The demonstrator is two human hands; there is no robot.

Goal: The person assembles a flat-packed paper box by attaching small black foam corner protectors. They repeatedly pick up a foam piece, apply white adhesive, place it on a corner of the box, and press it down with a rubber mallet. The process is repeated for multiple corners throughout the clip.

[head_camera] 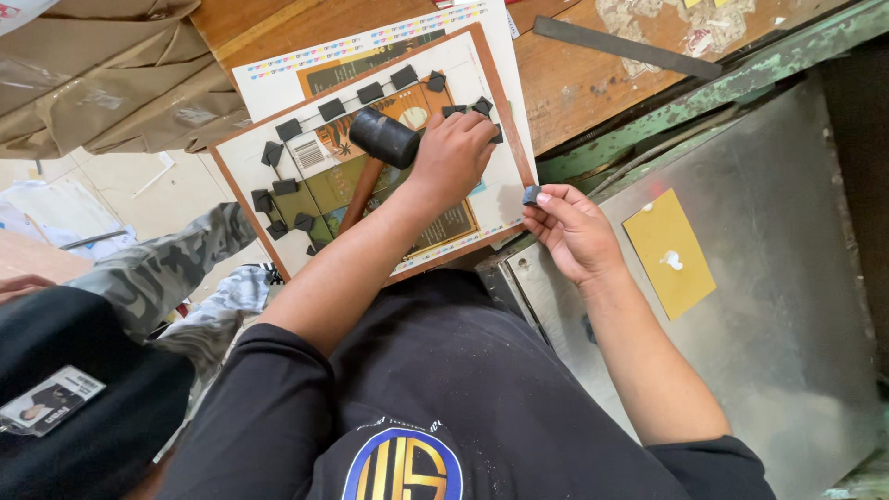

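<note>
The printed board [278, 153] is pinned flat by the left hand [452, 153], fingers curled, while a small black block [531, 194] is pinched ready in the right hand [576, 231].

Left hand [454, 153] reaching forward, arm bare and nearly straight, palm down, fingers curled and pressed flat against the surface. Right hand [572, 230] lower, forearm angled inward, palm half up, thumb and forefinger pinched together at the tips. Hands near, apart.
</note>
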